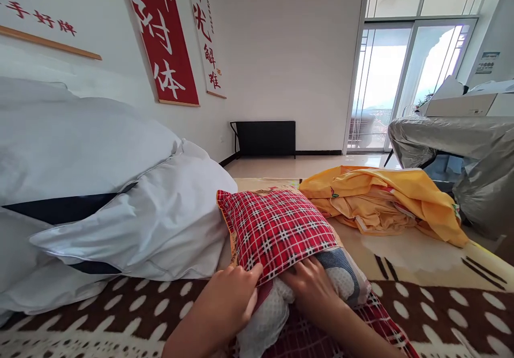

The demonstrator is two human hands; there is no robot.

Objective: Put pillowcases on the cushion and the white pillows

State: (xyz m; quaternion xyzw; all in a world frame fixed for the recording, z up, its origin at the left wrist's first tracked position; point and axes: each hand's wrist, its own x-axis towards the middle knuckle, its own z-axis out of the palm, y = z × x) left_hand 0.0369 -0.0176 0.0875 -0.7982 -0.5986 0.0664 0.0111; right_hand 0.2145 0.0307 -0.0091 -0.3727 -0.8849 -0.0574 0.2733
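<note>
A red plaid pillowcase [281, 226] lies on the bed in front of me, partly over a white textured pillow [265, 318]. My left hand [236, 296] is closed on the near left edge of the case's opening, thumb on top. My right hand [311, 283] reaches under the plaid cloth at the opening, against the pillow; its fingertips are hidden there. A grey patterned part [341, 269] of the case shows to the right of that hand. More red plaid cloth [309, 336] lies below my right forearm.
White pillows [176, 208] are piled at left. A crumpled yellow cloth [373, 197] lies on the patterned blanket [433, 304] at right. Beyond the bed, a black folded panel [265, 138] leans by the wall. A plastic-covered table [450, 133] carrying boxes stands near the glass door [385, 84].
</note>
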